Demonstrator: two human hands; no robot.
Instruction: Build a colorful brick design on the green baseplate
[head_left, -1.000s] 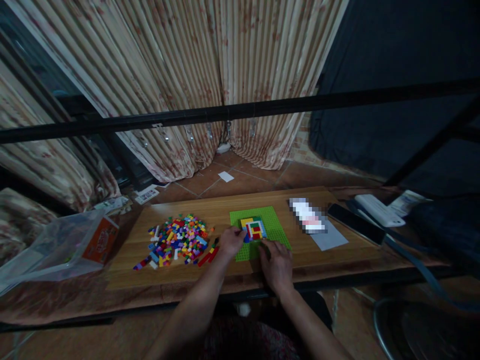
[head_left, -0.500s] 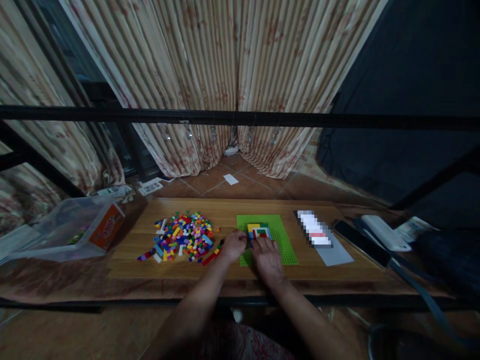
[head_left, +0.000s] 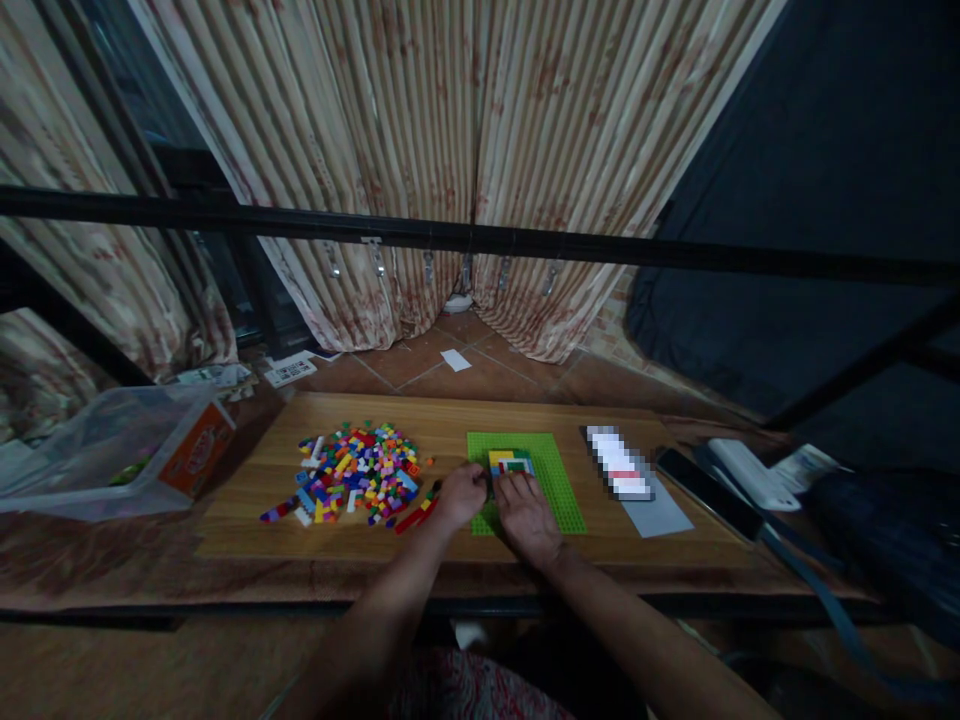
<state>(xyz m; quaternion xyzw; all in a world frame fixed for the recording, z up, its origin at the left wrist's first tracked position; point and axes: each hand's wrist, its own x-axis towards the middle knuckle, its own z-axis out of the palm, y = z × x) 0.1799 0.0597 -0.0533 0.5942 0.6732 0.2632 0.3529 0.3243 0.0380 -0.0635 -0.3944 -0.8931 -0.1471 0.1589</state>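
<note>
A green baseplate point(head_left: 555, 475) lies on the wooden board point(head_left: 450, 420), with a small block of yellow, red, blue and white bricks point(head_left: 510, 462) built near its left side. My left hand point(head_left: 459, 496) rests curled at the plate's left edge, fingers closed at the build's lower left corner. My right hand point(head_left: 525, 510) lies over the plate's near part, its fingers bent down onto the build's near edge. What either hand holds is hidden. A heap of loose coloured bricks point(head_left: 356, 478) lies left of my left hand.
A clear plastic tub point(head_left: 112, 455) with an orange label sits at the left. Right of the plate are a paper sheet point(head_left: 652, 505), a dark phone point(head_left: 709, 480) and a white device point(head_left: 750, 472). A black bar point(head_left: 480, 238) crosses the view before the curtains.
My right hand has slid left and forward, onto the near edge of the brick build. My left hand stays at the plate's left edge. The view has shifted slightly.
</note>
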